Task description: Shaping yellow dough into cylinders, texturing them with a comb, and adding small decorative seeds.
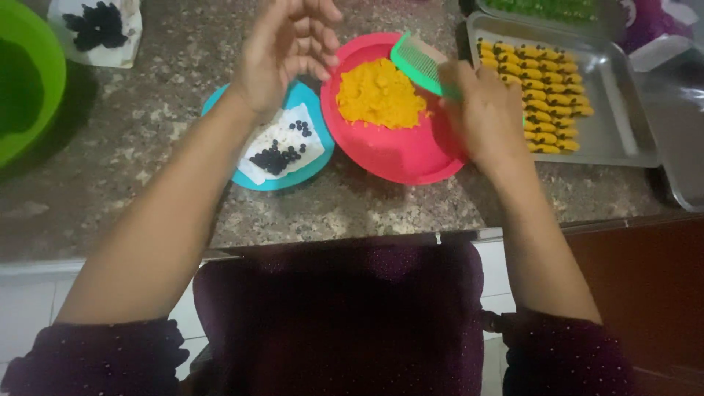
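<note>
Nearest to the camera was my dark purple dotted clothing (337,323), and behind it ran the speckled grey stone counter (147,147), the largest thing in view. On its left edge stood a big green plastic bowl (26,81). At the right lay a shiny steel tray (623,125) with rows of small yellow shaped pieces (539,95). In the middle sat a round red plastic plate (396,154) with a heap of orange-yellow dough (380,94), and just beside it, touching its left rim, a smaller teal plate (312,165) with white paper and little dark round beads (279,155).

The green plastic comb (416,64) was over the far right part of the red plate, tilted. I judged it light and stiff, a bit smooth, so it was best taken at the plain handle end, not at the thin teeth. My right hand (488,117) was closed around that handle end, back of the hand up, wrist bent a little inward.

My left hand (286,51) hovered above the teal plate, fingers loosely curled and apart, palm turned toward me. I could not tell if a small piece of dough was between the fingertips.
</note>
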